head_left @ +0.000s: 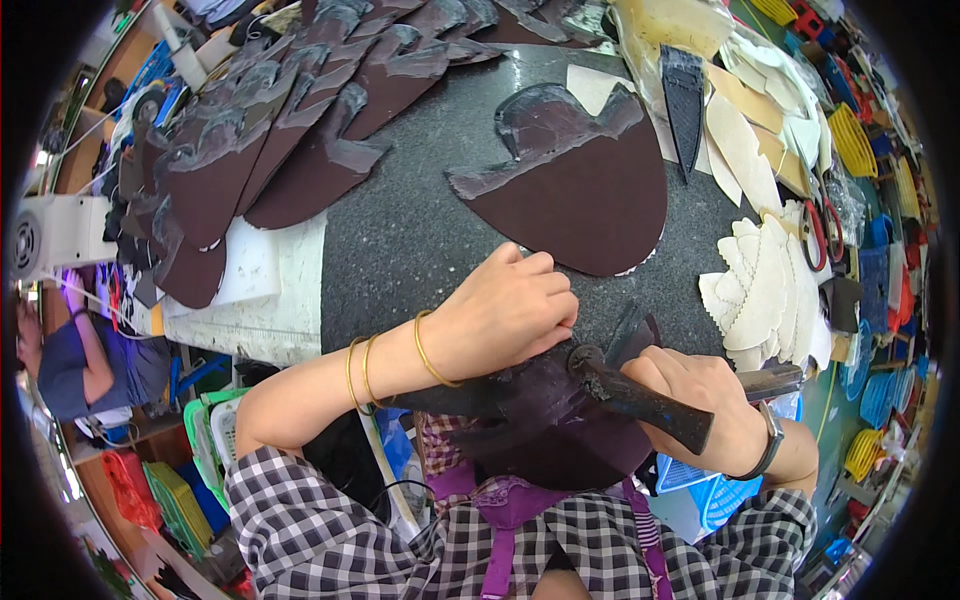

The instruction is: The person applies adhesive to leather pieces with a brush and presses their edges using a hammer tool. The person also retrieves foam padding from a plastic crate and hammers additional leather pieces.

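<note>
Your right grip [722, 402] clasps a wooden-handled metal hammer [650, 400] over the curved dark-brown leathery sheet [570, 450] at the near edge of the black counter [400, 240]; your left grip [515, 308], curled, sits farther left, pinch hidden

A dark-headed hammer [650, 400] slants over a dark brown, round-edged piece [565, 455].

Slab [410, 230]: centre
Lone panel [585, 205]: on slab, beyond left hand [510, 308]
Panel stack [225, 180]: far left
Small pieces [765, 290]: right of lone panel
Scissors [822, 205]: right, just beside small pieces
Hammer [650, 401]: near, in right hand [725, 405]
</note>
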The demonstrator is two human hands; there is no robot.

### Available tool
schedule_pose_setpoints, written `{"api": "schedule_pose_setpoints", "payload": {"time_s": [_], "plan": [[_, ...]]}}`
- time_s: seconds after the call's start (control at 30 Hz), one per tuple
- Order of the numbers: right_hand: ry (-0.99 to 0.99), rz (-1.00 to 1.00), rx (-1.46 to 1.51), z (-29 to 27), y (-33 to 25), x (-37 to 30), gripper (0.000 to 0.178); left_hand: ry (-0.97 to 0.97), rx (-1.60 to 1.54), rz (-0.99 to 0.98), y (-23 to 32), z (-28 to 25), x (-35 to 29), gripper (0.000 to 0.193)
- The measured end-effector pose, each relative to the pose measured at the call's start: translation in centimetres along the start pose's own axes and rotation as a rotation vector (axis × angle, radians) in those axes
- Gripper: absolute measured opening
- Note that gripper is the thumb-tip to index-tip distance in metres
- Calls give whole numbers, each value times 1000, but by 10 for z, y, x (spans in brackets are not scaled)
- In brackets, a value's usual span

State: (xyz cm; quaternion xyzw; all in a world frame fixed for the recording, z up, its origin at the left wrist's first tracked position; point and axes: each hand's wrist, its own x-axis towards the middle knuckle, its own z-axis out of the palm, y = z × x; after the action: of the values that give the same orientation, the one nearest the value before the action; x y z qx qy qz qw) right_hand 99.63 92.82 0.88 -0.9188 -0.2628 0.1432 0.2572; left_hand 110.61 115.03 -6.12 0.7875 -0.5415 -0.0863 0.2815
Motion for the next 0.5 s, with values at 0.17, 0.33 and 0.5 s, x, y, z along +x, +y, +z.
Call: {"api": "schedule_pose_setpoints", "payload": {"time_s": [0.17, 0.33, 0.5], "plan": [[-61, 13, 57, -6, -1, 5, 35, 59, -21, 94, -13, 1, 0, 12], [-132, 29, 58, -10, 2, 4, 43, -64, 168, 169, -12, -2, 3, 12], [-88, 41, 96, -8, 4, 3, 40, -28, 82, 345, -28, -6, -2, 15]]}}
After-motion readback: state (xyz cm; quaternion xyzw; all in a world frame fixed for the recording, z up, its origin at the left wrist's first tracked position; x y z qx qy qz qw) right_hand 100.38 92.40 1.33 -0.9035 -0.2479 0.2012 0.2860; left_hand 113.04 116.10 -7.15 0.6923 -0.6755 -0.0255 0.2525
